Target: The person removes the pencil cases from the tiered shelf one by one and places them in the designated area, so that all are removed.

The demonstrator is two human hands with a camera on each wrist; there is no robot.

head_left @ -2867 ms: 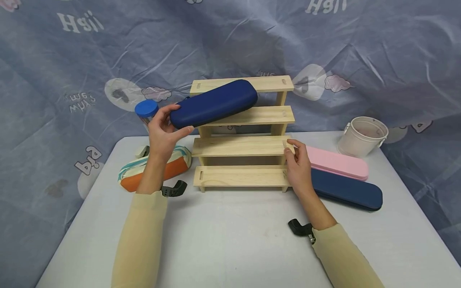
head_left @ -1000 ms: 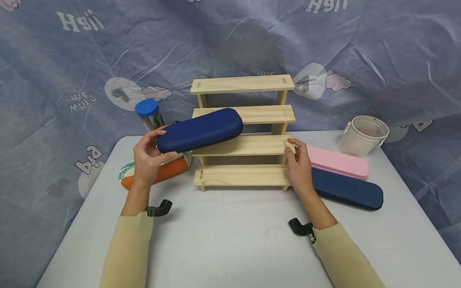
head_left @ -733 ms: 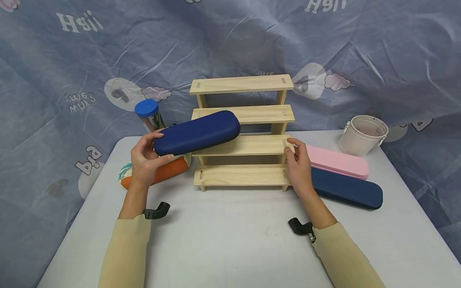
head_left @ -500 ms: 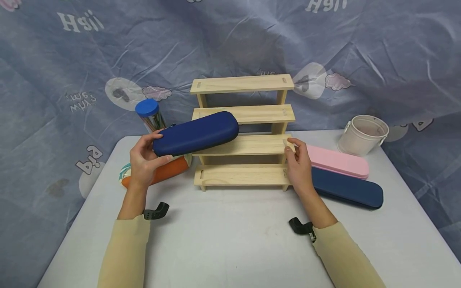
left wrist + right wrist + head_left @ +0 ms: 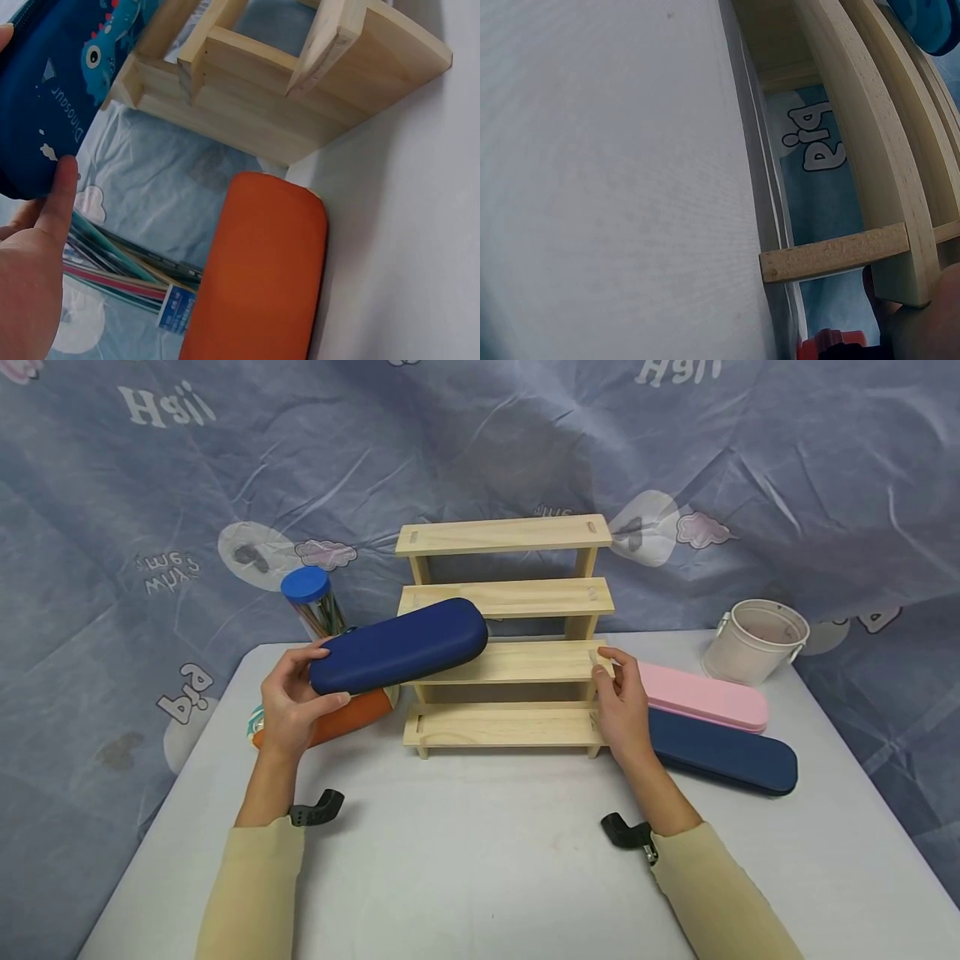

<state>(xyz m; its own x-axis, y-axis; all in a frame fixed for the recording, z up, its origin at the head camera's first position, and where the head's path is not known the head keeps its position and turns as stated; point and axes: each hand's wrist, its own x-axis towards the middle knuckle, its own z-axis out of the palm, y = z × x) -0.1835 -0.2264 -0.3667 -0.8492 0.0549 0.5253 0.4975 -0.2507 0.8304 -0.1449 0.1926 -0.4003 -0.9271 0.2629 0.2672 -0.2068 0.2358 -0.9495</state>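
A dark blue pencil case (image 5: pixel 401 645) is pinched at its left end by my left hand (image 5: pixel 288 703), thumb below and fingers above. It is held tilted, right end higher, in front of the left part of a four-tier wooden stand (image 5: pixel 510 664). In the left wrist view, the face of the pencil case (image 5: pixel 49 112) shows a dinosaur print and the word "Dinosaur". My right hand (image 5: pixel 622 702) grips the right end of the stand's second board from the bottom. The right wrist view shows part of that hand (image 5: pixel 934 315) at the board's end.
An orange, white and teal pencil case (image 5: pixel 356 714) lies left of the stand, partly behind my left hand. Behind it stands a blue-lidded clear jar (image 5: pixel 306 587) of thin sticks. Rightward lie a pink case (image 5: pixel 705 697), a navy case (image 5: pixel 723 752) and a white bucket (image 5: pixel 756 642).
My left hand has brought the blue pencil case down and left, from before the upper boards to before the middle ones. My right hand has stayed on the stand.
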